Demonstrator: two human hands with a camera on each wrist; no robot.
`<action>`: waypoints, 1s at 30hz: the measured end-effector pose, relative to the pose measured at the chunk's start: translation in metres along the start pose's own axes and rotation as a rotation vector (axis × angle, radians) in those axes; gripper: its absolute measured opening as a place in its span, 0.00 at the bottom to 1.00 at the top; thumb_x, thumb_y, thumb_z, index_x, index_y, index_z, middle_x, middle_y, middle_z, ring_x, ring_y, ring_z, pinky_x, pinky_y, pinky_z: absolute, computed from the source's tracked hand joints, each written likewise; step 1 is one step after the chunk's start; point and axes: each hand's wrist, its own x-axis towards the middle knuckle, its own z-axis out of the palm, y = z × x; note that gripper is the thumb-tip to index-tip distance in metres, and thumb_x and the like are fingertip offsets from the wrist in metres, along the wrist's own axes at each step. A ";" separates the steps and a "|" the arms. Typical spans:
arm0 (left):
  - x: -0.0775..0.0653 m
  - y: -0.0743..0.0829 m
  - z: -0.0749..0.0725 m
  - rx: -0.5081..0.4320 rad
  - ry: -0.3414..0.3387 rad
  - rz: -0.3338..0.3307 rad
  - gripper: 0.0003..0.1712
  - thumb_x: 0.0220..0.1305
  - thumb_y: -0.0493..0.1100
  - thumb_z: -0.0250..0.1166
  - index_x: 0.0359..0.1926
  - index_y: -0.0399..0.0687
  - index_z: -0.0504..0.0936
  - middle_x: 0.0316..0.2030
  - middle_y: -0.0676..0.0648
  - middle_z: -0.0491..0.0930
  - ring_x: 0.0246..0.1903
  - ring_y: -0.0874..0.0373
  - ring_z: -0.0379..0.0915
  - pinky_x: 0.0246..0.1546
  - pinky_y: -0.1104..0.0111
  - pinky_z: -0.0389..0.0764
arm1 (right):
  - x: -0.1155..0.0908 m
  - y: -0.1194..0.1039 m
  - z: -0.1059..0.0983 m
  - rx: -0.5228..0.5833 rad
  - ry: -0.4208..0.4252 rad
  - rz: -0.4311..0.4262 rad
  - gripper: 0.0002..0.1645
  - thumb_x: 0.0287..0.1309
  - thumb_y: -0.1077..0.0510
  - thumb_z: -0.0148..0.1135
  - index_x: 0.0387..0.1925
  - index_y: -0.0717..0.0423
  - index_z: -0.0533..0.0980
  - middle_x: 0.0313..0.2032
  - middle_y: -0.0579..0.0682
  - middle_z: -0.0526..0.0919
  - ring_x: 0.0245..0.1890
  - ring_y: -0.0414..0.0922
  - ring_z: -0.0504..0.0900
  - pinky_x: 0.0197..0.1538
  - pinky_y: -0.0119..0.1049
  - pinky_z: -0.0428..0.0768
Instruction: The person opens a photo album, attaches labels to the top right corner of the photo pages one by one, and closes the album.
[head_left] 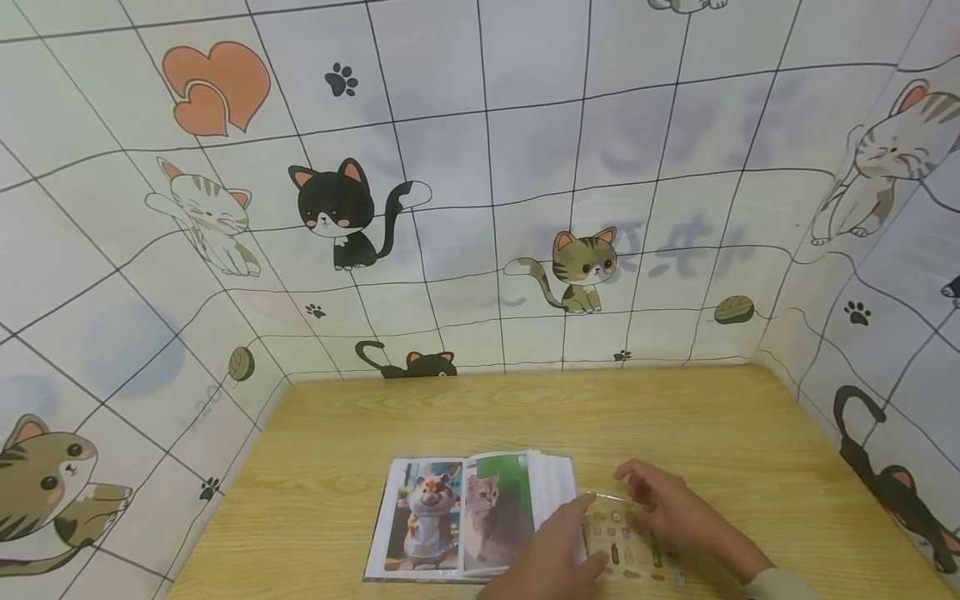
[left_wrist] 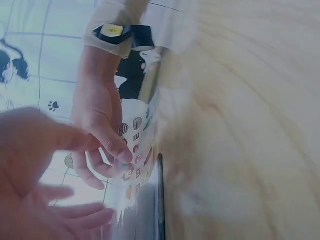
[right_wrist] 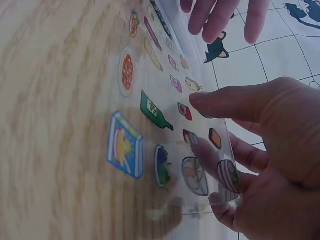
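Note:
A clear sticker sheet [head_left: 617,546] with small food and bottle pictures stands beside the right side of an open photo album [head_left: 378,546]. My right hand [head_left: 675,508] grips the sheet, thumb over its printed face and the other fingers behind it, as the right wrist view shows [right_wrist: 280,135]. The left hand [head_left: 551,554] reaches across the album's lower right part, its fingers extended near the sheet's left edge. In the left wrist view that hand [left_wrist: 30,170] has its fingers spread. The album shows a hamster picture [head_left: 429,521] and a cat photo [head_left: 495,517].
The album lies on a wood-grain table [head_left: 337,425]. White walls [head_left: 450,167] with grid lines and cartoon cats enclose the table at the back and both sides. A band with a small dark device [left_wrist: 122,34] is on the right wrist.

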 end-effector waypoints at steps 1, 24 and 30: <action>0.000 0.000 0.000 -0.049 0.054 -0.018 0.38 0.65 0.50 0.65 0.71 0.47 0.63 0.61 0.47 0.75 0.61 0.57 0.72 0.60 0.62 0.75 | 0.000 0.000 -0.001 0.008 0.000 0.004 0.29 0.49 0.61 0.73 0.54 0.51 0.73 0.44 0.48 0.80 0.47 0.48 0.78 0.51 0.49 0.80; 0.038 -0.001 0.008 -0.866 0.173 -0.327 0.42 0.62 0.38 0.66 0.72 0.38 0.56 0.47 0.45 0.85 0.47 0.50 0.82 0.53 0.51 0.78 | -0.003 -0.001 -0.005 -0.046 0.078 -0.277 0.30 0.51 0.62 0.74 0.56 0.55 0.73 0.47 0.45 0.82 0.44 0.36 0.77 0.46 0.36 0.80; 0.040 0.000 0.011 -0.952 0.170 -0.316 0.43 0.57 0.36 0.68 0.71 0.39 0.59 0.44 0.46 0.87 0.44 0.52 0.84 0.52 0.60 0.80 | -0.007 -0.008 -0.007 -0.062 0.122 -0.297 0.30 0.49 0.60 0.75 0.55 0.53 0.75 0.46 0.46 0.83 0.44 0.36 0.77 0.43 0.34 0.80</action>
